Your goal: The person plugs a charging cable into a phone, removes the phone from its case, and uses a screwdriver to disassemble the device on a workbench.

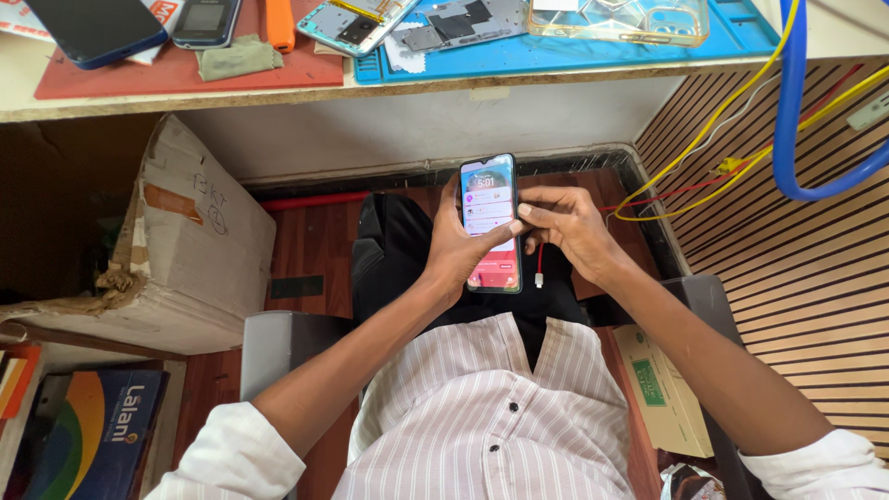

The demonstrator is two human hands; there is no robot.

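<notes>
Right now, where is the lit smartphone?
Head view, centre: the lit smartphone is held upright over the lap by the left hand, with the right hand touching its right edge.

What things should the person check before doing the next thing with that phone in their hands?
1. Smartphone screen lit: ok, it shows coloured tiles.
2. Left hand grips the phone firmly: ok, fingers wrap its left edge and back.
3. Right hand steadies it: ok, fingertips touch the right edge.
4. Red cable plugged into the phone: not ok, its white plug hangs free beside it.
5. Phone safe from a fall: not ok, it is held above the lap, below the workbench.
6. Phone back cover sound: cannot tell, hidden.
</notes>
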